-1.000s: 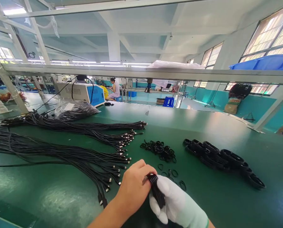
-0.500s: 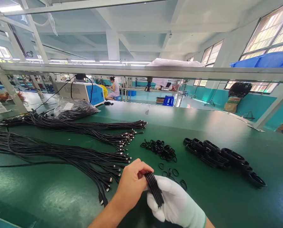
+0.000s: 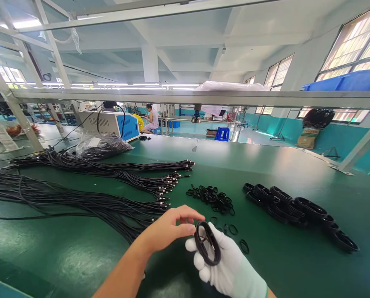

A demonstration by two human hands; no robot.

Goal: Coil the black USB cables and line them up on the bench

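A coiled black cable (image 3: 198, 244) forms an oval loop in my right hand (image 3: 231, 265), which wears a white glove. The gloved fingers curl under the loop, and its opening faces up toward me. My left hand (image 3: 168, 227) is bare and sits at the loop's upper left edge. Its thumb and forefinger are apart, with the thumb tip at or touching the coil; I cannot tell which. Just beyond the glove lie a few loose black bands (image 3: 233, 229) and a heap of similar small bands (image 3: 214, 198).
Long black cables (image 3: 79, 198) with metal plug ends spread across the left of the green table (image 3: 178, 147). Oval cable coils (image 3: 284, 205) lie in a row at right. Behind stand a bagged bundle (image 3: 102, 145) and a blue-white machine (image 3: 127, 126). A person (image 3: 153, 118) sits farther back.
The coil has turned from edge-on to showing its open loop. My left hand has loosened its grip and moved slightly left, while the gloved hand keeps holding the coil.
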